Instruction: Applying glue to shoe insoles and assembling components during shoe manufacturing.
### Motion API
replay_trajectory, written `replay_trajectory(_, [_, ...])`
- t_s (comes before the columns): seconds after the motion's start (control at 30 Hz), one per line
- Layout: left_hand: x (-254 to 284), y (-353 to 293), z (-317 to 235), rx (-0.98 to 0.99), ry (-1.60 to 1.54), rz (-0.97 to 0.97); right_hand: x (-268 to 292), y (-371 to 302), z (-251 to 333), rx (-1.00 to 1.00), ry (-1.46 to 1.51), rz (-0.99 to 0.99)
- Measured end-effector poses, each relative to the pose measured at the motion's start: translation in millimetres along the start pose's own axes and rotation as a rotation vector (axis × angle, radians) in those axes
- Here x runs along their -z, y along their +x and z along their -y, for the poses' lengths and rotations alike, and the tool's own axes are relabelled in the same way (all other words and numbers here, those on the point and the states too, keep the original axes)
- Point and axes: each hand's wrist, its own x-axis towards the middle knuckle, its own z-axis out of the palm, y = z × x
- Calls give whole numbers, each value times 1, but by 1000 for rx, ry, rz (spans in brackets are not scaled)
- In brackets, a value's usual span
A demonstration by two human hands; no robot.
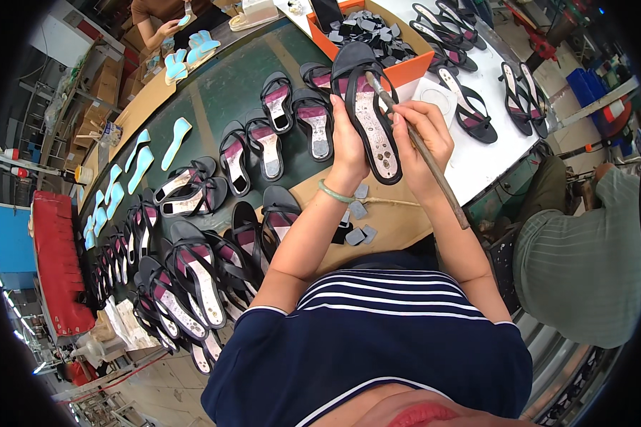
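Left grip (348,146) clasps a black sandal (374,132) — right grip (425,134) pinches a long thin tool (440,181), angled across it

1. Top (384,349): dark navy, short-sleeved; clock positions are read about its centre.
2. Chest stripes (392,307), 12 o'clock: several parallel white lines, gently curved.
3. Neckline trim (349,389), 6 o'clock: a narrow white line following the rounded collar.
4. Left sleeve (249,331), 10 o'clock: navy, hem edged white.
5. Right sleeve (513,350), 3 o'clock: navy, likewise white-edged.
6. Bangle (335,195), between 11 and 12 o'clock: pale green, smooth, circling the left wrist.
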Motion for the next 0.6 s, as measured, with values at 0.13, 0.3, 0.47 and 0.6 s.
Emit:
replay_trajectory(0.13, [6, 4, 3, -28, -13, 6, 0, 2, 2, 52, -53, -5])
replay_trajectory(0.3, [4, 3, 1, -23, -13, -13, -3, 2, 0, 82, -69, -12])
replay_trajectory(0.47, [-1, 3, 0, -44, -18, -4, -5, 1, -2, 92, -82, -5])
replay_trajectory(0.6, [4, 4, 0, -74, 22, 11, -8, 2, -1, 106, -75, 6])
